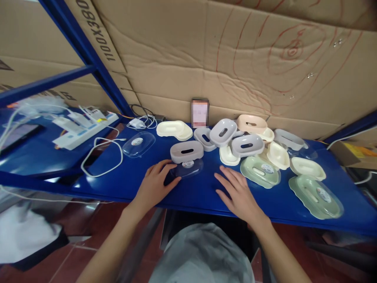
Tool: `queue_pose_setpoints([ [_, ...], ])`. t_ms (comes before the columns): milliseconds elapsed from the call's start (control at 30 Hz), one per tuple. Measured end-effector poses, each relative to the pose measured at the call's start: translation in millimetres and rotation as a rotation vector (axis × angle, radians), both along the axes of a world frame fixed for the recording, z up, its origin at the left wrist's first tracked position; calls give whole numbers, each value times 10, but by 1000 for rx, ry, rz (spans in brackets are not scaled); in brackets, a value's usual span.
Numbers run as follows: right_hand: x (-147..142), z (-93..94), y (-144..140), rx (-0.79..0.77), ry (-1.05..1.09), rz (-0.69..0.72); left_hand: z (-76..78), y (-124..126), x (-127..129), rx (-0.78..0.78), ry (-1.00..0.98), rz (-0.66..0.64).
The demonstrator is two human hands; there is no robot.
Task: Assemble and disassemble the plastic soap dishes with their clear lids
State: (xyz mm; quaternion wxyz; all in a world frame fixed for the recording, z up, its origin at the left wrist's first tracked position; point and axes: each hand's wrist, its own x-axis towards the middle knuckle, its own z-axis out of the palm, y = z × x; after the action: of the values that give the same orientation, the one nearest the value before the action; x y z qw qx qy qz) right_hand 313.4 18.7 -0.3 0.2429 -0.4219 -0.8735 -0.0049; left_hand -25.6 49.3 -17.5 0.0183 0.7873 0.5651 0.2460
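Note:
My left hand point(157, 182) is at the left end of a clear plastic lid point(191, 169) with a round sticker, its thumb and forefinger gripping the lid's edge. Just behind, partly over the lid, sits a grey oval soap dish point(180, 153) with a slot. My right hand point(237, 192) hovers low over the table, fingers apart and holding nothing. Nearest to it are a green dish with a clear lid point(256, 177) and a cream tray point(229, 156). More grey dishes point(222, 137) are piled behind them. Another clear lid point(140, 143) lies at the left.
The blue table point(206, 196) also carries cream trays point(173, 129), a peach dish point(252, 122) and a second lidded green dish point(315, 196). A phone point(200, 114) leans on the cardboard wall. On the left are a power strip point(79, 133) and a looped white cable point(121, 155).

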Motion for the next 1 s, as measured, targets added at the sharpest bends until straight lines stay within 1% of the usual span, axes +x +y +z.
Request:
queue_pose_setpoints([
  [133, -343, 151, 504, -30, -52, 47, 28, 10, -39, -7, -46, -50],
  [233, -563, 214, 785, -4, -87, 83, 83, 144, -147, -4, -108, -69],
  [267, -636, 224, 855, 12, -98, 95, 115, 239, -188, 10, -122, -68],
  [333, -769, 239, 953, 38, -109, 108, 196, 511, -263, 56, -104, -52],
  [400, -861, 259, 973, 50, -106, 115, 283, 853, -317, 92, 2, -2],
  [467, -884, 290, 891, 59, -86, 130, 360, 1189, -345, 57, 162, 52],
  [500, -864, 304, 807, 68, -71, 136, 392, 1325, -349, 35, 226, 67],
  [567, -757, 315, 563, 94, -36, 145, 444, 1492, -338, 5, 277, 73],
  [633, -574, 280, 252, 115, 33, 131, 477, 1498, -302, -6, 284, 76],
  [733, -237, 140, -202, 97, 254, 32, 479, 1308, -234, 30, 270, 100],
  [800, -34, 26, -416, 71, 405, -53, 441, 1193, -210, 72, 274, 120],
  [867, 114, -75, -535, 57, 475, -99, 381, 1179, -225, 64, 301, 147],
  [933, 196, -150, -577, 50, 486, -112, 331, 1260, -276, 14, 323, 178],
  [1000, 229, -194, -579, 49, 491, -125, 332, 1351, -333, -14, 323, 184],
])
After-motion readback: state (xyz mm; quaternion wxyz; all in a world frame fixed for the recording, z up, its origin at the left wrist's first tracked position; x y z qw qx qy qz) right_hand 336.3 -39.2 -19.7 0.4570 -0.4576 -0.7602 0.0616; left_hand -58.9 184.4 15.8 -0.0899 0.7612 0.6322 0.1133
